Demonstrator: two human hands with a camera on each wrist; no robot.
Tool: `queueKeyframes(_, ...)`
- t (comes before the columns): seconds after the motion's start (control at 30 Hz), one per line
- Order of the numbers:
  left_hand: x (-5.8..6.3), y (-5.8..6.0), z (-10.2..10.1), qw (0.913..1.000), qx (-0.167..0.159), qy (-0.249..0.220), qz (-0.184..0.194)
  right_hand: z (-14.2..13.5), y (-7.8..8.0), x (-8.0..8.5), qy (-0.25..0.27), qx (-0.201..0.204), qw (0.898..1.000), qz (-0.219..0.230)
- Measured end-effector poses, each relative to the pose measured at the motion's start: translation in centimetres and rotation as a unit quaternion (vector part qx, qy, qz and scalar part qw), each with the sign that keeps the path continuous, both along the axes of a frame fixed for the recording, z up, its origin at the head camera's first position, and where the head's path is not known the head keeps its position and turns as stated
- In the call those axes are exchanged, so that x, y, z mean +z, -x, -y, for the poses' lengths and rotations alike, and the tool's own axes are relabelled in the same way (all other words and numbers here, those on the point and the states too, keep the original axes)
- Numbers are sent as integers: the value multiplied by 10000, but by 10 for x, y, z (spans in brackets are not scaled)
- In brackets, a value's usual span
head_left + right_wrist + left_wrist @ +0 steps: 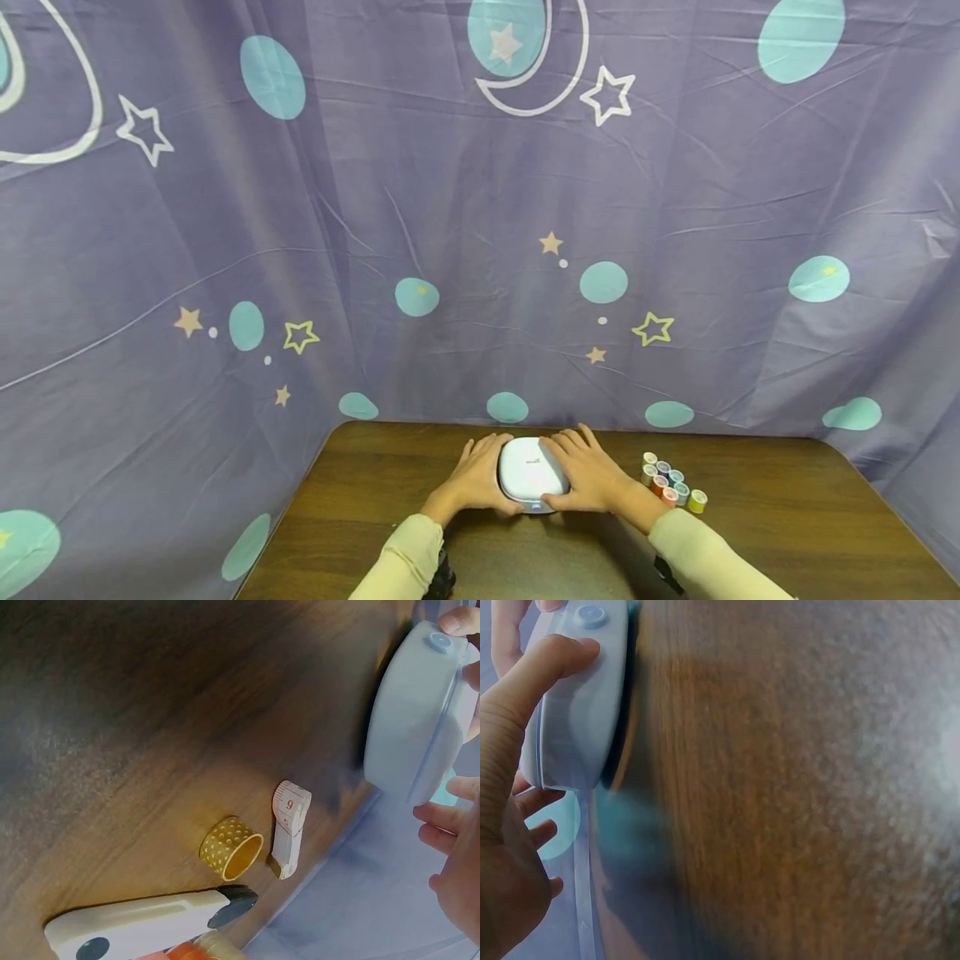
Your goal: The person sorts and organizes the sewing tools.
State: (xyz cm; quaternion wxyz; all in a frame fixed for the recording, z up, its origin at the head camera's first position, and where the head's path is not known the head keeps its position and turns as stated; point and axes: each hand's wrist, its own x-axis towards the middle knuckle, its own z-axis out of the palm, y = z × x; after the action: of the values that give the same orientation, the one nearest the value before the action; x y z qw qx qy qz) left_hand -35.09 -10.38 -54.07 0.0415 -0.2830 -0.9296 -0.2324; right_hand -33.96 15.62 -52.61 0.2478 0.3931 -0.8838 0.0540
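Observation:
Both hands hold a rounded white case [527, 471] near the back edge of the table. My left hand [480, 477] grips its left side, and in the left wrist view the thumb [570, 656] lies on the front wall near a round button [591, 615]. From the other side my right hand [588, 473] grips the case, its thumb low on the front by the button. Small faint lettering marks the lid, which sits flush on the base. In the right wrist view, fingers of the right hand [461, 847] are at the end of the case.
Several thread spools [670, 495] stand right of the right hand. Beside them, in the right wrist view, lie a gold dimpled thimble [231, 849], a rolled tape measure [289, 825] and a white tool [139, 924] with a black tip. A patterned purple cloth [480, 208] hangs behind the wooden table [780, 508].

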Motion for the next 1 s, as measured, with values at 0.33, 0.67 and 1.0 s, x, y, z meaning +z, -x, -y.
queueKeyframes(0.33, 1, -3, -3, 9999, -118, -122, 7, -1, -3, 2, -427, -26, 9981, -434)
queueKeyframes(0.67, 3, -3, -8, 9998, -170, -121, 13, 3, -4, 1, -647, -173, 9944, -815)
queueKeyframes(1.0, 4, -3, -8, 9997, -171, 73, -150, 6, -5, -4, -761, -283, 9930, -857)
